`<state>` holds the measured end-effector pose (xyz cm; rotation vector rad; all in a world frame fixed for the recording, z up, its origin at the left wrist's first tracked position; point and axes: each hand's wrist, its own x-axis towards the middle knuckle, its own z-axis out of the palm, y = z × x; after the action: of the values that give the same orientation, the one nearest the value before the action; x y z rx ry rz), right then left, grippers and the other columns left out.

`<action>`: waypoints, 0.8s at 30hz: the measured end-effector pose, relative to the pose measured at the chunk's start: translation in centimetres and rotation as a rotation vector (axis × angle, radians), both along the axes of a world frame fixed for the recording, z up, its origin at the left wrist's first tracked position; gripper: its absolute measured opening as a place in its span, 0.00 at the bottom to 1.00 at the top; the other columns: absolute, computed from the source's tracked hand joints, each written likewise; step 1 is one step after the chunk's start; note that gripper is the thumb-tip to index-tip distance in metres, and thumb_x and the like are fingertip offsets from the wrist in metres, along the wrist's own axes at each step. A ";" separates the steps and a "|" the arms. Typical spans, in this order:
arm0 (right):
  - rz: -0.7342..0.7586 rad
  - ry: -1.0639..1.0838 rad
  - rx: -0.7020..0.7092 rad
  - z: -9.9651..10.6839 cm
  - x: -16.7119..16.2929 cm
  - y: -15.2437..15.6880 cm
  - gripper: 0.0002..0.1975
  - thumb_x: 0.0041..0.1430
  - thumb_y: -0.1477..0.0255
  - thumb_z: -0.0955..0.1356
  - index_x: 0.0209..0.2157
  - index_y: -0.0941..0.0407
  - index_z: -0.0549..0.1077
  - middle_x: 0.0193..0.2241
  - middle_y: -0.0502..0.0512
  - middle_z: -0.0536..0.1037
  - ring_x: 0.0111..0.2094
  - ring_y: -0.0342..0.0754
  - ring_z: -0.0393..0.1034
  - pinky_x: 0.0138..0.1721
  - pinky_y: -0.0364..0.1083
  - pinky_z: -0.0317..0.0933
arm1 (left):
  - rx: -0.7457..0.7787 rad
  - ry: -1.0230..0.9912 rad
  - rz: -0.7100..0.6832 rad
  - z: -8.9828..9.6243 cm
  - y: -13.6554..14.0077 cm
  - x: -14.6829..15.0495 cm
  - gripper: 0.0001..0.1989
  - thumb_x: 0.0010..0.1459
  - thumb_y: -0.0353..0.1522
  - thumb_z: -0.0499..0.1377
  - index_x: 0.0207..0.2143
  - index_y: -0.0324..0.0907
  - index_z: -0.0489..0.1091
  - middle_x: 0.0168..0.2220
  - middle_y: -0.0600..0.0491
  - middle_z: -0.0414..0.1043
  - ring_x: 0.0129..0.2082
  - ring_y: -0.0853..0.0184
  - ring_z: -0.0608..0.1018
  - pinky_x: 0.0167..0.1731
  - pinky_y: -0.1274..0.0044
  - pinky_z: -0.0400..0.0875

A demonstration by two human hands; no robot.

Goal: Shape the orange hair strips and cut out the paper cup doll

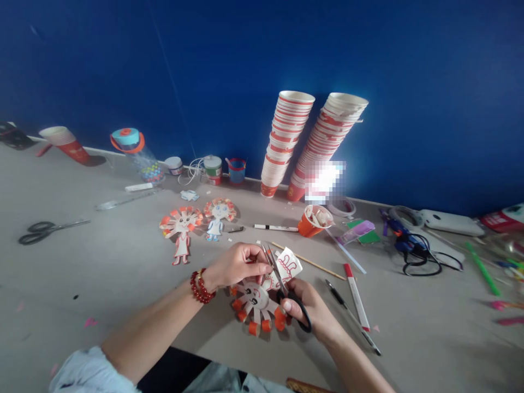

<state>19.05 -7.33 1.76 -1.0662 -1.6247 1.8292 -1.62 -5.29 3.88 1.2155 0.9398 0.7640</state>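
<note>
Cutting step: in the head view, the scissors (282,285) seem to be trimming around a red drawing on the paper piece (289,263)
Right hand (309,307): closed around the black handles, with the blades slightly parted and lying across the paper
Left hand (245,266): thumb and fingers pinched closely on the paper beside the blades
Paper figure (257,298): below both hands, face upside down, orange-tipped curls spread out; whether it is joined to the paper piece is unclear
Next move: likely calls for turning the paper to suit the outline, fingertips kept clear of the blades
Orange cup (309,223): beyond the hands, holding pale scraps (319,216)
Cup stacks (280,153): two leaning columns of nested paper cups
Blue bucket (237,172): small, thin sticks poking out
Bottle (139,155): lidded, coloured specks low down, contents or print I cannot tell
</note>
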 end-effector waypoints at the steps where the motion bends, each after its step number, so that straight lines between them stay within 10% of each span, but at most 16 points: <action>1: -0.008 0.000 0.004 0.0 0.0 0.0 0.30 0.42 0.44 0.68 0.26 0.59 0.64 0.19 0.48 0.64 0.18 0.39 0.56 0.18 0.39 0.49 | 0.003 -0.005 0.005 0.0 0.0 0.0 0.12 0.51 0.37 0.62 0.26 0.36 0.69 0.19 0.55 0.70 0.19 0.74 0.69 0.21 0.83 0.60; 24: 0.068 -0.101 0.077 0.6 0.5 0.2 0.30 0.43 0.42 0.66 0.20 0.59 0.65 0.12 0.47 0.64 0.14 0.39 0.56 0.15 0.39 0.46 | -0.042 0.074 -0.129 0.7 0.6 -1.4 0.12 0.50 0.37 0.63 0.27 0.37 0.68 0.18 0.57 0.68 0.17 0.75 0.67 0.18 0.83 0.59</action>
<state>19.56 -7.12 2.33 -1.0980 -1.7956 1.7656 -3.01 -4.71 4.62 1.2615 0.9239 0.5972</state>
